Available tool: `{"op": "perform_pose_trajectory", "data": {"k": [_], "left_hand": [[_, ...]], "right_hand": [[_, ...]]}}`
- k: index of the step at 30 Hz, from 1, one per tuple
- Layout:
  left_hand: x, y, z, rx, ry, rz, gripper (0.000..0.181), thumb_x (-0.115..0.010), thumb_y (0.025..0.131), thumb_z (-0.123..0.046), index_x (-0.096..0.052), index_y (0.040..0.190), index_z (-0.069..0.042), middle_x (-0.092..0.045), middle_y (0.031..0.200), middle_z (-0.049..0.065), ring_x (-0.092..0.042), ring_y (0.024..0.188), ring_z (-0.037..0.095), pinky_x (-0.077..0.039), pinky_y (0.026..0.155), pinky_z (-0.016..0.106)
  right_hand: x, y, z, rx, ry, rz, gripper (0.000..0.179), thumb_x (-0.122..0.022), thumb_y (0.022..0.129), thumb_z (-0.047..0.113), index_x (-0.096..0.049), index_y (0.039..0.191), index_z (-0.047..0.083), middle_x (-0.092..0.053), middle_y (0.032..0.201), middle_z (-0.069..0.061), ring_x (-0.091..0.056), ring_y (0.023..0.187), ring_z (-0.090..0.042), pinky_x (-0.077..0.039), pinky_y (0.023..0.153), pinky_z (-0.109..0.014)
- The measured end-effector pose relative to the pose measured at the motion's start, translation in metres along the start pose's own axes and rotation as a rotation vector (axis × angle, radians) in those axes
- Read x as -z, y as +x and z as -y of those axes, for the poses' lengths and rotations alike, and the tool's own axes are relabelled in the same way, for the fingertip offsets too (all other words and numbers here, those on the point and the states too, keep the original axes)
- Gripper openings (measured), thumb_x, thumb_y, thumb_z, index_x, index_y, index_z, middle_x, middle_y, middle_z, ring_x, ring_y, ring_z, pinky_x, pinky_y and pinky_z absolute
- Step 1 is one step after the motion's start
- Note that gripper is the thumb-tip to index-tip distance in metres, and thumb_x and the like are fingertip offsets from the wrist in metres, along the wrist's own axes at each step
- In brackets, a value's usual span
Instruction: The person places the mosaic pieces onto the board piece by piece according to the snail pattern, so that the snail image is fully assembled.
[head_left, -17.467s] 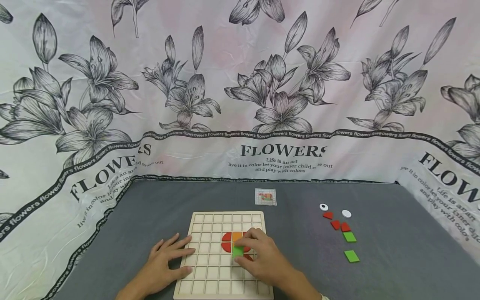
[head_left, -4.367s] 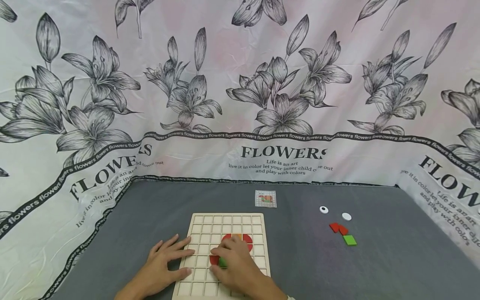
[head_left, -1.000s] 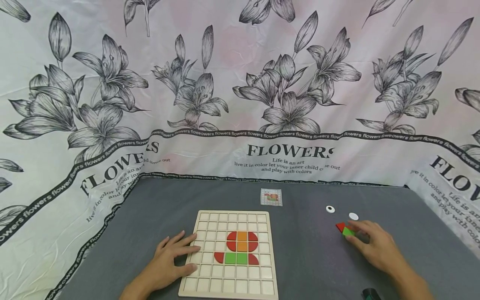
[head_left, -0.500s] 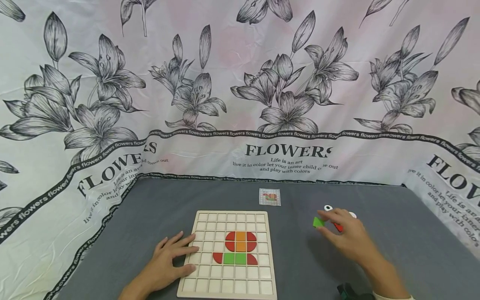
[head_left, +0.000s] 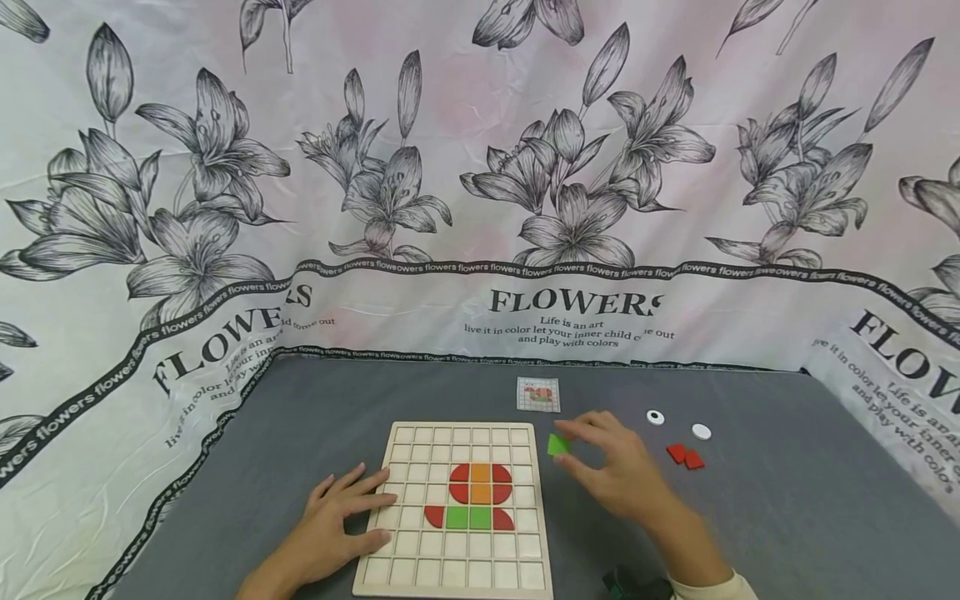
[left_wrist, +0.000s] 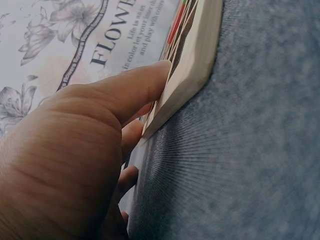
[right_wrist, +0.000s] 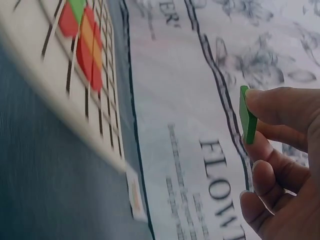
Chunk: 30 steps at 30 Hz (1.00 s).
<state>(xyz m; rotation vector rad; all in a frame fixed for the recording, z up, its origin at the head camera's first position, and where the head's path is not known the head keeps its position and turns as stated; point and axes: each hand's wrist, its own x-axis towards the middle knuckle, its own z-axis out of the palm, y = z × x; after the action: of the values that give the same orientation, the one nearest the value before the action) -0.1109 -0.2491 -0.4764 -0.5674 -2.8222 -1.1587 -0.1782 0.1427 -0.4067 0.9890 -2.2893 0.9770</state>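
My right hand (head_left: 618,471) pinches a green square tile (head_left: 557,445) between thumb and fingertips, raised just off the board's right side. The right wrist view shows that tile (right_wrist: 247,116) edge-on. My left hand (head_left: 333,525) rests with spread fingers on the left edge of the wooden grid board (head_left: 405,575); in the left wrist view its thumb (left_wrist: 145,85) touches the rim. On the board, red quarter-round tiles (head_left: 502,473) flank two orange squares (head_left: 481,483). Below them, a row holds two green squares (head_left: 468,517) between red quarter-round tiles (head_left: 434,517).
A small pattern card (head_left: 538,395) lies behind the board on the grey table (head_left: 315,400). To the right are two red tiles (head_left: 686,456), a white disc with a black dot (head_left: 656,417) and a plain white disc (head_left: 701,432). A flower-printed cloth (head_left: 420,317) stands behind.
My right hand has picked the green tile up from beside the red tiles and carried it left toward the board. My left hand stays on the board's edge.
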Motion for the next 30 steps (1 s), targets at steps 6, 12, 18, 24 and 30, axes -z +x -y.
{"op": "perform_pose_trajectory", "data": {"k": [6, 12, 18, 24, 30], "left_hand": [[0.000, -0.001, 0.001, 0.022, -0.001, 0.010, 0.045, -0.071, 0.084, -0.046, -0.070, 0.122, -0.021, -0.047, 0.144, 0.005, -0.028, 0.136, 0.043, -0.004, 0.100, 0.067], [0.000, -0.001, 0.002, 0.018, 0.005, 0.013, 0.045, -0.071, 0.085, -0.046, -0.070, 0.122, -0.021, -0.047, 0.144, 0.005, -0.028, 0.136, 0.044, -0.005, 0.099, 0.068], [0.000, 0.000, 0.000, 0.010, 0.013, 0.005, 0.043, -0.071, 0.085, -0.045, -0.070, 0.121, -0.021, -0.048, 0.143, 0.005, -0.029, 0.135, 0.044, -0.005, 0.099, 0.068], [0.000, 0.000, -0.001, 0.006, 0.023, -0.004, 0.044, -0.071, 0.085, -0.046, -0.071, 0.120, -0.021, -0.049, 0.143, 0.004, -0.030, 0.135, 0.043, -0.006, 0.100, 0.067], [-0.001, 0.000, -0.001, -0.001, 0.027, -0.011, 0.043, -0.071, 0.085, -0.046, -0.071, 0.120, -0.021, -0.049, 0.142, 0.005, -0.031, 0.135, 0.043, -0.007, 0.099, 0.067]], "right_hand": [[-0.022, 0.012, 0.018, -0.007, 0.061, 0.046, 0.037, -0.082, 0.076, 0.003, -0.071, 0.111, 0.004, -0.061, 0.098, 0.004, -0.053, 0.088, -0.014, -0.048, 0.067, -0.033], [-0.045, 0.020, 0.031, -0.023, 0.130, 0.122, 0.034, -0.078, 0.081, 0.005, -0.070, 0.114, 0.002, -0.060, 0.101, 0.002, -0.054, 0.093, -0.018, -0.049, 0.072, -0.034], [-0.070, 0.026, 0.042, -0.037, 0.147, 0.190, 0.032, -0.075, 0.085, 0.010, -0.070, 0.116, 0.004, -0.060, 0.100, 0.004, -0.052, 0.093, -0.018, -0.048, 0.074, -0.034], [-0.095, 0.031, 0.052, -0.068, 0.118, 0.260, 0.032, -0.075, 0.085, 0.012, -0.070, 0.115, 0.003, -0.059, 0.099, 0.004, -0.049, 0.094, -0.014, -0.046, 0.078, -0.031], [-0.118, 0.029, 0.054, -0.093, 0.092, 0.290, 0.033, -0.076, 0.084, 0.016, -0.071, 0.114, 0.005, -0.060, 0.098, 0.004, -0.048, 0.088, -0.011, -0.046, 0.075, -0.026]]}}
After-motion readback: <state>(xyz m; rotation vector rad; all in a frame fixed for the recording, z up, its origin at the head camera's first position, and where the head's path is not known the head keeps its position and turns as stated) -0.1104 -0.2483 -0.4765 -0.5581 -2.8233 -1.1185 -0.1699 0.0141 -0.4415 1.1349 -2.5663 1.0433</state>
